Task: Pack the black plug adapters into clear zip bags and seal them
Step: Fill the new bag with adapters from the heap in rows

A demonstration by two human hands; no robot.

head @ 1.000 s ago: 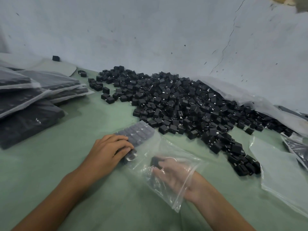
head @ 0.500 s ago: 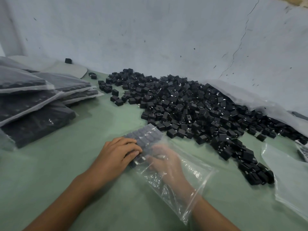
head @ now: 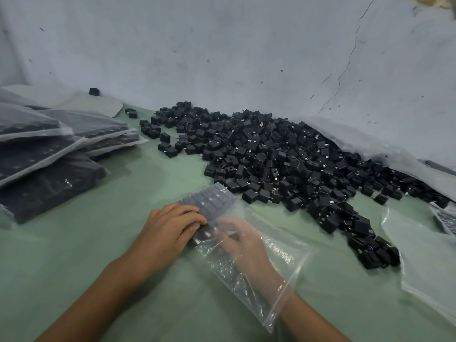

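Note:
A clear zip bag (head: 278, 255) lies on the green table (head: 74, 255) in front of me. Its far end holds neat rows of black plug adapters (head: 214, 198). My left hand (head: 170, 228) rests on top of the bag from outside, fingers pressing on the near rows. My right hand (head: 244, 245) is inside the bag up to the wrist, fingertips at the near edge of the rows. The plastic blurs it, so whether it holds an adapter is unclear. A big loose pile of adapters (head: 283, 156) lies just beyond.
Several filled bags (head: 49, 149) are stacked at the left. Empty clear bags (head: 424, 255) lie at the right. A large plastic sack (head: 357, 141) spills the pile along the wall. A lone adapter (head: 93, 91) sits far left.
My right hand, holding an adapter a second ago, has pushed deeper into the bag up to the packed rows. My left hand has stayed pressing on the bag.

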